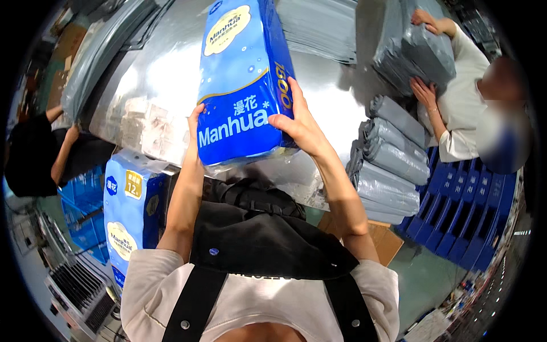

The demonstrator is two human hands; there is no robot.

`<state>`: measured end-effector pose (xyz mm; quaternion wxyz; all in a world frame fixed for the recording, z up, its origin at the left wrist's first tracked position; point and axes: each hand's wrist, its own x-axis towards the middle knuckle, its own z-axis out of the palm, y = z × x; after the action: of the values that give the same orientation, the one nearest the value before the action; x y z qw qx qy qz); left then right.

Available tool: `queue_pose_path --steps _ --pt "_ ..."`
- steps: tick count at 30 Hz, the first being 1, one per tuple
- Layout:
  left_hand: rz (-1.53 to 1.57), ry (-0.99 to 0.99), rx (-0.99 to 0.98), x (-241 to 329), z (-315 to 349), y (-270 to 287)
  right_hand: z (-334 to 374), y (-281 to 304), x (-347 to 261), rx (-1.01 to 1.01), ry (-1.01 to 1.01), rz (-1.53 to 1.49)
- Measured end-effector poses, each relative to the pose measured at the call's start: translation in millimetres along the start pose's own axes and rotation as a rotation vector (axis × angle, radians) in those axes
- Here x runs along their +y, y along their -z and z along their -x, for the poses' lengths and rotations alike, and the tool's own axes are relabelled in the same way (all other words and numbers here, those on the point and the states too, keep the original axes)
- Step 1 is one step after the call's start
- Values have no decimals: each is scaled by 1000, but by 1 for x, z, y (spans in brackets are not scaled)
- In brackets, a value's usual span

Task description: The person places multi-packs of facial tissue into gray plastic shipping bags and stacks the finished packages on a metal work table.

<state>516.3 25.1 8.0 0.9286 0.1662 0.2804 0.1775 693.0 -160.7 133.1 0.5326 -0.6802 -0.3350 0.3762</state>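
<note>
Grey plastic sheeting (91,80) curves along the far left, held by a co-worker in black (28,157); nearer, light blue crates (85,225) stand by a second blue pack (134,208). Small clear packets (151,128) lie on the metal surface (336,108) near the left hand (195,122), its fingers pressed to the left side of a large blue pack (236,74) held over the surface. The right hand (301,124) grips the pack's right side, thumb on the front. Beyond are flat grey sheets (319,28), rolled grey bundles (396,162), a co-worker in white (461,114) holding a grey stack (410,48), and dark blue crates (461,208)
</note>
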Motion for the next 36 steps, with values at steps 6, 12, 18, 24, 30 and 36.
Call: queue_pose_path --steps 6,12,18,24,30,36 --pt "-71 182 49 -30 -2 -22 64 21 41 118 80 -56" --pt "-1005 31 87 -109 -37 -1 98 26 187 258 -432 -558" --pt "-638 551 163 -84 -24 49 77 114 247 154 -686 -10" --pt "-1484 -365 54 14 -259 -56 -149 223 174 707 55 736" --pt "-2038 -1485 -426 7 -508 -132 -366 277 145 530 403 1002" --pt "-1973 -1296 -811 14 -612 -86 -394 229 151 588 186 1013"
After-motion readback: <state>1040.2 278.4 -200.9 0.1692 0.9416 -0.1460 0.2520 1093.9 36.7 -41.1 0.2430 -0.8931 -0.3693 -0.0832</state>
